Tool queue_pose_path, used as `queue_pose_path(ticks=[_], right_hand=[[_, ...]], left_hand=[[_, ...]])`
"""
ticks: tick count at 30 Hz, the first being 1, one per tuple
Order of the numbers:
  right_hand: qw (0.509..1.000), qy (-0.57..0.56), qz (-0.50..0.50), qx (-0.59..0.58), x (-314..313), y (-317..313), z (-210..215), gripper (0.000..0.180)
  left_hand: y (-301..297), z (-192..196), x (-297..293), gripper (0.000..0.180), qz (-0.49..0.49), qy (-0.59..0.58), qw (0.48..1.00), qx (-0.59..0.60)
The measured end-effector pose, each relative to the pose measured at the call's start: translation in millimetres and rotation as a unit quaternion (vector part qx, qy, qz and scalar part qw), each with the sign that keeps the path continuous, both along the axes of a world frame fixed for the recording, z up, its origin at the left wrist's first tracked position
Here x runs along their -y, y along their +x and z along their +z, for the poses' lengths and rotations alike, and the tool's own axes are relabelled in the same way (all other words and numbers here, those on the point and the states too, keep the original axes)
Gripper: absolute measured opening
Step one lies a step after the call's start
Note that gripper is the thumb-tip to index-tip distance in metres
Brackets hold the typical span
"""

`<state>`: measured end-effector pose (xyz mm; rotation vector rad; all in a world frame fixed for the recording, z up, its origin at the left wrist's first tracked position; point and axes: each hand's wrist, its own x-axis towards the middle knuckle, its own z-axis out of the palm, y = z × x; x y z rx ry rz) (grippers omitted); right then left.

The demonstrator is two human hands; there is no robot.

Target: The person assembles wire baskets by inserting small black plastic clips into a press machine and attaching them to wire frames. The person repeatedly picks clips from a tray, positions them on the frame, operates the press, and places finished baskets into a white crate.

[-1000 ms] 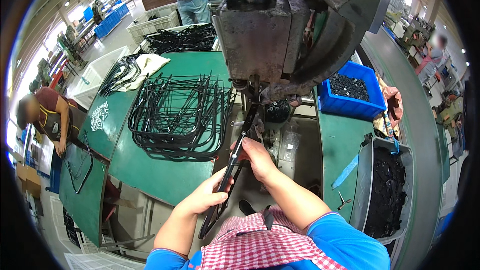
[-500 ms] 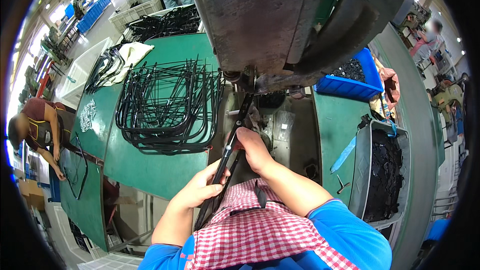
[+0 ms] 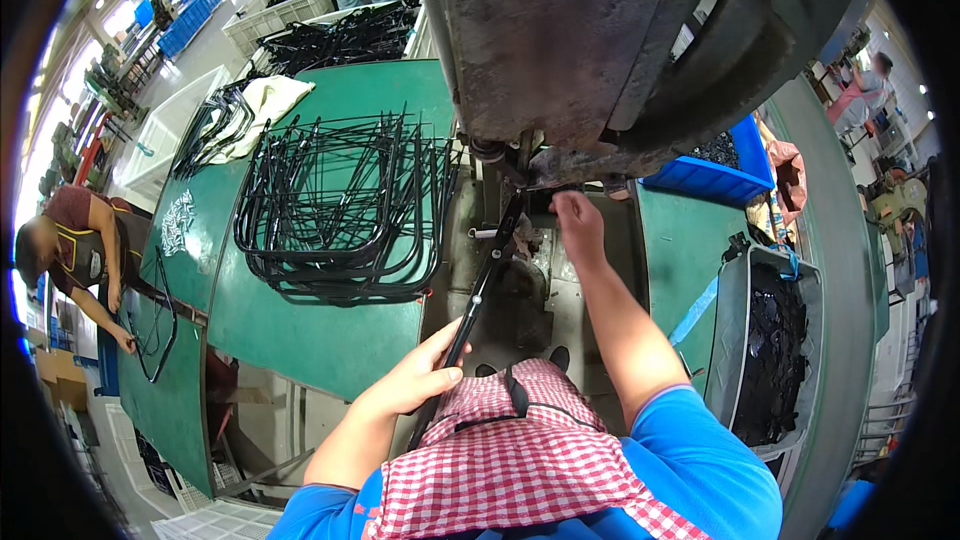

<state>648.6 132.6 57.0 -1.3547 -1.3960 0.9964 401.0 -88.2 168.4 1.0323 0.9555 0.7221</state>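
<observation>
My left hand [image 3: 425, 376] is wrapped round a black metal tube frame [image 3: 480, 290], which slants up from my apron. The tube's far end reaches under the head of a large dark metal press [image 3: 560, 50]. Bright rivet-like dots show along the tube. My right hand [image 3: 582, 225] is off the tube, just to its right and close below the press head. Its fingers are curled together; whatever they hold, if anything, is hidden or too small to name.
A pile of black tube frames [image 3: 340, 265] lies on the green table [image 3: 300, 340] at left. On the right stand a blue bin [image 3: 715, 180] of small dark parts and a grey tub [image 3: 735, 360] of black pieces. At far left a co-worker [image 3: 90, 240] handles another frame.
My right hand has let go of the tube and moved up and right, toward the press head. My left hand still grips the tube, which has shifted slightly right.
</observation>
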Motion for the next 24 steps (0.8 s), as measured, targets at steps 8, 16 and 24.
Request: queue_pose_path(ticks=[8,16,24], right_hand=[[0.941,0.078,-0.057,0.324,-71.6,-19.4,-36.6,0.043],[0.976,0.189,0.045,0.094,-9.8,-21.2,72.8,0.036],[0.979,0.171,0.078,0.079,31.1,-36.8,126.3,0.023]], left_hand=[[-6.2,-9.1,1.6,0.080,-0.011,0.021,1.000,-0.001],[-4.8,-17.9,6.7,0.077,0.012,0.011,1.000,0.005],[-2.3,-15.6,1.5,0.084,0.012,-0.019,1.000,0.013]])
